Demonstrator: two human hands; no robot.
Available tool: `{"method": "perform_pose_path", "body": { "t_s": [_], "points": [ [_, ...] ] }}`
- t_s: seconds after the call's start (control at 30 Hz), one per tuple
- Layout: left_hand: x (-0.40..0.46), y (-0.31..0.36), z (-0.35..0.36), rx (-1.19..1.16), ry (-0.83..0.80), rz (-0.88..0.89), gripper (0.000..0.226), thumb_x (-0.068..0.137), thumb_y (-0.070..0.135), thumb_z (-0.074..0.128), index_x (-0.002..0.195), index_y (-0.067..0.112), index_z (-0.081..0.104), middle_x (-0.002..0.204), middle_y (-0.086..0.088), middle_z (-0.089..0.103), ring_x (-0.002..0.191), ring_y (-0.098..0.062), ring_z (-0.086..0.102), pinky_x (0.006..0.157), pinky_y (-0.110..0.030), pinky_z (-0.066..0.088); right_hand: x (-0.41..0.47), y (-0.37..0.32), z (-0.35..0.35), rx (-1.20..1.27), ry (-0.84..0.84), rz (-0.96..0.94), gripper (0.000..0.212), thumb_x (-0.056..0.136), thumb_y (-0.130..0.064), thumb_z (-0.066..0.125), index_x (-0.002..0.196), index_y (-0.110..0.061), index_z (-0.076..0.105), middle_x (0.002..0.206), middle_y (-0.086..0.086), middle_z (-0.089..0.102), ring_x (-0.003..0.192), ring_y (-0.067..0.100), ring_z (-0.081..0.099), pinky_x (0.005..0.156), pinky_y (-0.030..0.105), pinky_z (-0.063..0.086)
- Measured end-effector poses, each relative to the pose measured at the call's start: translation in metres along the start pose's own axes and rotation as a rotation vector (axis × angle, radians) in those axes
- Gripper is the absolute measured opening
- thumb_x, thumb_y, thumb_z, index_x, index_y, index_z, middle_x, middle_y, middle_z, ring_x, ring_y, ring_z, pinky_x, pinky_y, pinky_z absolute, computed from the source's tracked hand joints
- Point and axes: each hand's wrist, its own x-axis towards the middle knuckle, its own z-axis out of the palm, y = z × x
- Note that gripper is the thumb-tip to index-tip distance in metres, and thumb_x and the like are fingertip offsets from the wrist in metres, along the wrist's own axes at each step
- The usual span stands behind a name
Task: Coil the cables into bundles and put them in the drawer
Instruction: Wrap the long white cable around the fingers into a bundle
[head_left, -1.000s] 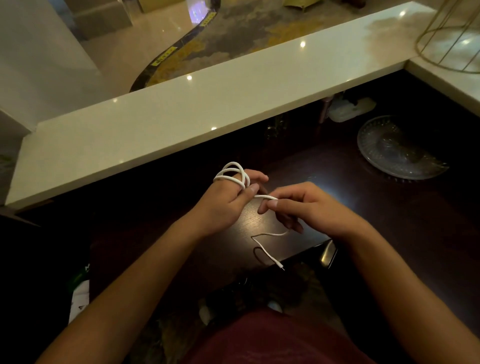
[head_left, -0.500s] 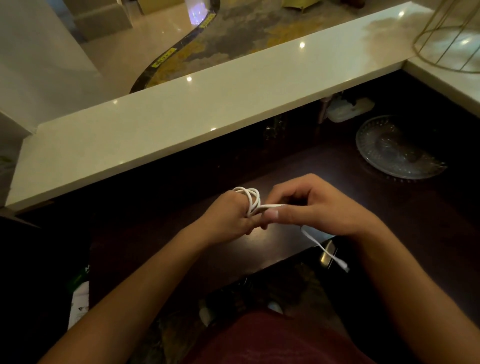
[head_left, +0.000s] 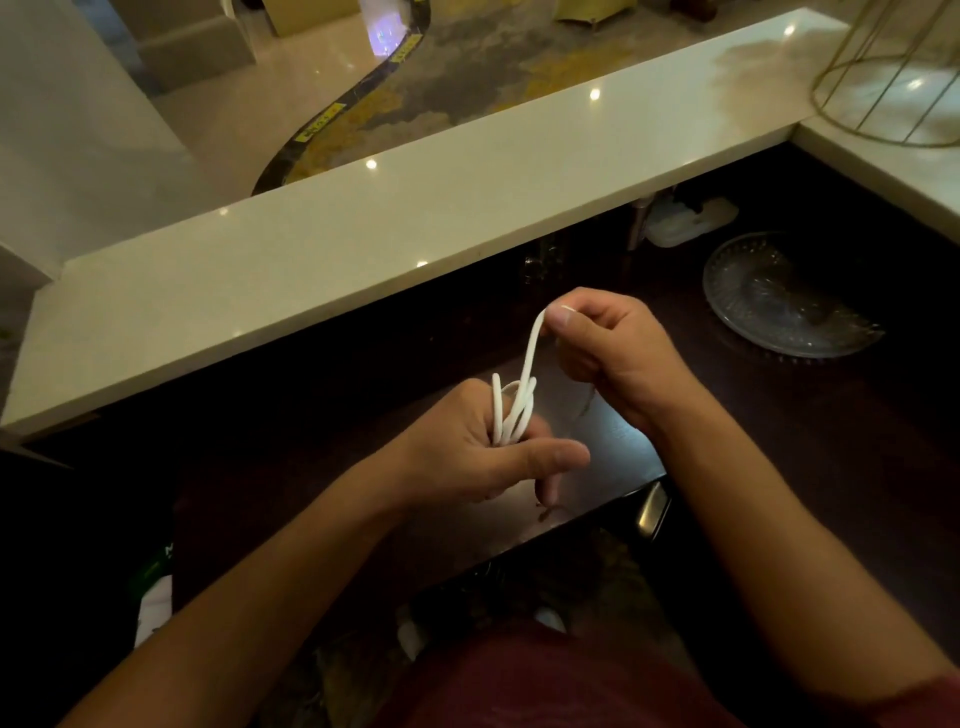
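Maroon fabric (head_left: 545, 686) fills the bottom edge, nearest the camera (clothing, lap area). Both bare forearms reach forward from it over a dark wooden desk (head_left: 831, 415).

Left hand (head_left: 467, 447): fingers curled, thumb extended to the right. Several loops of a white cable (head_left: 511, 415) sit wrapped around its fingers, standing up above the knuckles. The hand grips this small coil.

Right hand (head_left: 618, 353): raised slightly beyond and to the right of the left hand. Thumb and forefinger pinch the free run of the cable at its upper end; remaining fingers are curled in. The strand runs taut and diagonal from the coil up to the pinch point. Cable end itself is hidden in the fingers.

At the near desk edge, right of the left hand, a small metal handle (head_left: 652, 512) catches light.

Farther right on the desk: a clear glass dish (head_left: 779, 296), well apart from both hands. Behind it, under the counter overhang, a pale flat object (cannot identify).

Beyond: a cream stone countertop (head_left: 363, 234) crossing the view, with a gold wire frame (head_left: 883, 78) standing on its right end. Patterned floor lies past that.
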Motion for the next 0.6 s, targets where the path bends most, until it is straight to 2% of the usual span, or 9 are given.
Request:
{"method": "perform_pose_path", "body": {
  "t_s": [0.07,0.13,0.2,0.23,0.37,0.47,0.6],
  "points": [
    [-0.002,0.006,0.0,-0.096,-0.02,0.038,0.061,0.098,0.055,0.05,0.074,0.004,0.071,0.046,0.006,0.046,0.04,-0.012,0.042,0.045,-0.026,0.034,0.003,0.009,0.0,0.03,-0.025,0.024,0.028,0.077,-0.043,0.083,0.076,-0.017,0.073,0.051,-0.006,0.035,0.046,0.008,0.026,0.05,0.033,0.014],
    [-0.003,0.01,-0.002,-0.155,-0.016,0.04,0.051,0.1,0.05,0.048,0.075,0.011,0.069,0.047,-0.001,0.042,0.041,-0.012,0.038,0.046,-0.023,0.033,0.003,0.016,0.0,0.032,-0.03,0.048,0.04,0.071,-0.052,0.084,0.075,-0.014,0.072,0.051,-0.004,0.036,0.046,0.008,0.027,0.05,0.032,0.015],
    [-0.004,0.009,-0.005,-0.163,0.003,0.012,0.038,0.099,0.036,0.047,0.073,0.016,0.067,0.05,-0.014,0.043,0.043,-0.018,0.039,0.046,-0.02,0.035,0.003,0.021,0.0,0.023,-0.018,0.057,0.039,0.074,-0.05,0.083,0.073,-0.013,0.07,0.05,-0.005,0.036,0.046,0.008,0.027,0.051,0.033,0.015],
    [-0.005,0.008,-0.006,-0.153,0.004,-0.001,0.036,0.1,0.032,0.047,0.074,0.015,0.066,0.053,-0.015,0.044,0.045,-0.02,0.041,0.047,-0.021,0.036,0.004,0.022,0.0,0.034,0.001,0.06,0.035,0.077,-0.045,0.082,0.072,-0.014,0.069,0.049,-0.006,0.036,0.045,0.008,0.027,0.051,0.033,0.015],
    [-0.01,-0.003,-0.002,-0.179,-0.065,-0.072,0.03,0.104,0.018,0.042,0.098,0.0,0.066,0.064,-0.007,0.06,0.053,-0.016,0.059,0.054,-0.03,0.049,0.006,0.018,-0.004,0.046,0.064,0.035,0.029,0.083,-0.038,0.078,0.073,-0.013,0.068,0.048,-0.006,0.036,0.043,0.008,0.026,0.05,0.032,0.014],
    [-0.013,0.003,0.003,-0.208,-0.142,-0.007,0.037,0.105,0.014,0.036,0.123,-0.009,0.059,0.083,-0.022,0.072,0.072,-0.029,0.071,0.072,-0.044,0.057,0.005,0.02,-0.001,-0.023,0.062,0.038,0.024,0.091,-0.027,0.073,0.068,-0.019,0.071,0.054,-0.002,0.038,0.048,0.009,0.028,0.052,0.033,0.017],
    [-0.013,0.012,0.004,-0.188,-0.165,0.132,0.039,0.102,0.003,0.036,0.135,-0.013,0.05,0.113,-0.03,0.07,0.112,-0.028,0.07,0.102,-0.036,0.049,0.0,0.034,0.004,-0.07,0.022,0.075,0.034,0.093,-0.033,0.064,0.062,-0.019,0.066,0.058,0.005,0.044,0.054,0.013,0.037,0.052,0.028,0.029]
  ]
}}
